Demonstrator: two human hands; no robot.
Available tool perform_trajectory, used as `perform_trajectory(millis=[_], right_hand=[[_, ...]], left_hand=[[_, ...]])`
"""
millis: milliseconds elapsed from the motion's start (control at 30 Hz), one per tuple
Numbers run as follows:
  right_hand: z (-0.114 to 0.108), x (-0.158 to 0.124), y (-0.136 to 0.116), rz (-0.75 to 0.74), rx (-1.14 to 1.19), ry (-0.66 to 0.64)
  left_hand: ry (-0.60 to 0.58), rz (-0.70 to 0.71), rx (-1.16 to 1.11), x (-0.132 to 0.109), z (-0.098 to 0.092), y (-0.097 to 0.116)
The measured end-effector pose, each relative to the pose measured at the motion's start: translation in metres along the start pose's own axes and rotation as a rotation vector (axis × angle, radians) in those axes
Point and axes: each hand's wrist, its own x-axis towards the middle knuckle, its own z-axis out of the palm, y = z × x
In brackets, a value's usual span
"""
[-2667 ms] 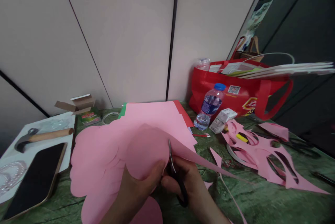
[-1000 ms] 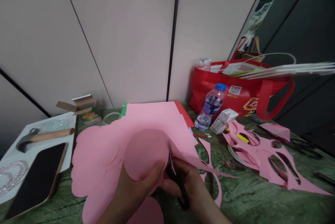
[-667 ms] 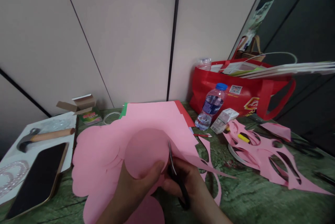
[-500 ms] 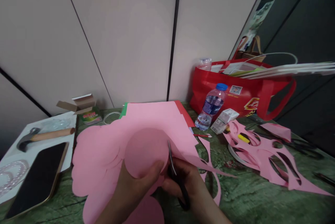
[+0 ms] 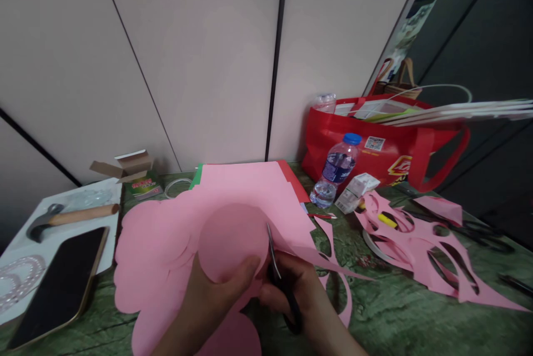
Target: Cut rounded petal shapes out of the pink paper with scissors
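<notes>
Cutting setup, head view: left hand point(image 5: 214, 303) pinches the lower edge of the pink disc point(image 5: 231, 236), thumb on top, other fingers hidden under the paper; right hand point(image 5: 306, 300) is closed around the scissors point(image 5: 280, 281), fingers through the black loops.

Key relation: the scissors' long axis runs from the loops near the body up and away; the blade tip sits right at the disc's right-hand edge. So the disc lies left of the blades and the trimmed pink strip point(image 5: 333, 267) trails off to their right, onto the green table point(image 5: 416, 322). Only one thin silver line of blade shows; blades look nearly together, exact gap can't be read.

The disc is lifted over the big pink sheet point(image 5: 158, 234); left hand is nearer the disc, right hand nearer the cut line. Pink offcuts point(image 5: 416, 250) lie well apart to the right.
</notes>
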Motion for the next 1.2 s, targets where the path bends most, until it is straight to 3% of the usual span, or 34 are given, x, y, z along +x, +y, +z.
perform_trajectory(millis=[500,800,967,1200], right_hand=[[0.005,0.000,-0.012,0.030,-0.022,0.008],[0.008,0.000,-0.012,0.006,0.039,-0.058],[0.003,0.003,-0.002,-0.024,0.041,0.027],[-0.001,0.005,0.002,-0.051,0.035,0.034]], left_hand=[[0.006,0.049,-0.017,0.002,-0.001,0.001],[-0.135,0.046,0.076,0.001,0.000,0.005],[-0.107,-0.013,-0.030,-0.006,0.005,0.011],[-0.072,-0.003,0.037,-0.003,0.000,0.007]])
